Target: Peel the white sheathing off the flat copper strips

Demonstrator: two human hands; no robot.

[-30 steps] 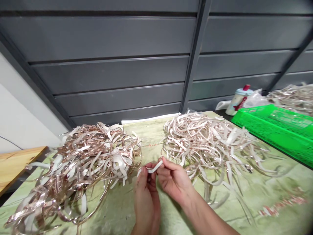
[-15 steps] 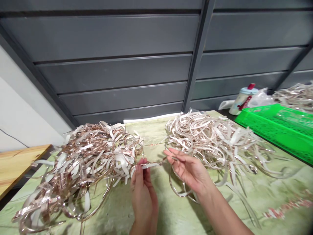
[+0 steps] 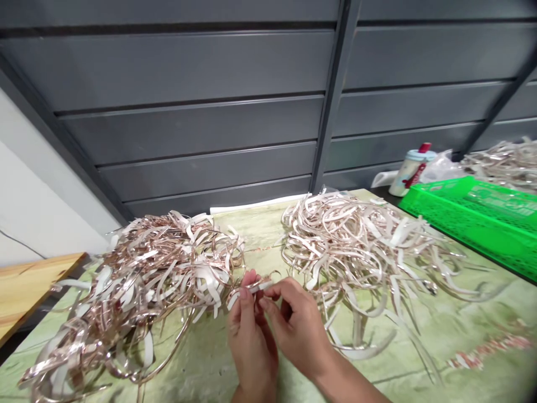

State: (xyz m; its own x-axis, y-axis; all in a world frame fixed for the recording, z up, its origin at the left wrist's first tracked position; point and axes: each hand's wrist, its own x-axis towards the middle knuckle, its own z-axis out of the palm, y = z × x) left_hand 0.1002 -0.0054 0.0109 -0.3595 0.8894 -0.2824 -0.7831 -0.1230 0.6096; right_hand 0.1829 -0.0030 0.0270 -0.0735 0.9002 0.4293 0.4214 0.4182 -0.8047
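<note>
White and rose-gold, the strip (image 3: 255, 287) is up above the surface (image 3: 205, 361), between left pile (image 3: 163, 263) and right pile (image 3: 344, 240)! Left hand (image 3: 252, 336) pinches it, fingers closed; right hand (image 3: 302, 327) curls at its end (grip hidden, can't tell). A close, light left pinch steadies it best.

A pale strip (image 3: 257, 286) is held in the left hand (image 3: 252, 341) and touched by the right hand (image 3: 304, 327). From these, strip piles are spread at nine o'clock (image 3: 155, 263) and two o'clock (image 3: 344, 240); a green basket (image 3: 474, 229) is seen beyond the latter.
</note>
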